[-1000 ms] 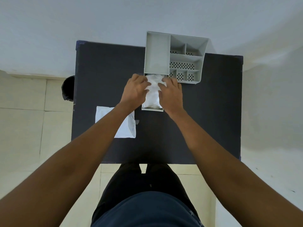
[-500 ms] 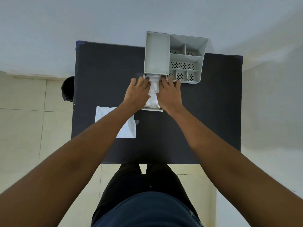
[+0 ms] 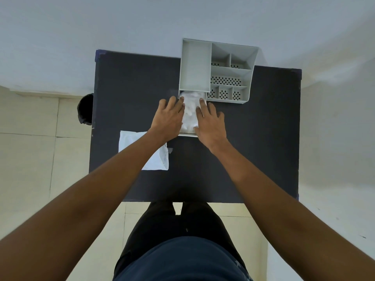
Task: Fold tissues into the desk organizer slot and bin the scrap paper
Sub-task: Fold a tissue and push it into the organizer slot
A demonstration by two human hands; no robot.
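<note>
A grey desk organizer (image 3: 194, 65) stands at the far edge of the black table (image 3: 253, 138). Its drawer (image 3: 187, 135) is pulled out toward me and holds folded white tissues (image 3: 190, 110). My left hand (image 3: 168, 120) lies flat along the drawer's left side, fingers spread, fingertips touching the tissues. My right hand (image 3: 211, 122) lies flat on the right side, its fingers resting on the tissues' right edge. Neither hand grips anything. A white sheet of paper (image 3: 142, 153) lies on the table to the left, partly hidden under my left forearm.
A dark round bin (image 3: 85, 108) sits on the floor by the table's left edge. The organizer's right half has several small perforated compartments (image 3: 225, 81). A pale wall runs behind the table. My legs stand at the near edge.
Both hands have flattened and spread outward from the top of the tissues to the drawer's sides. The tissues now sit lower in the drawer, with more of them showing.
</note>
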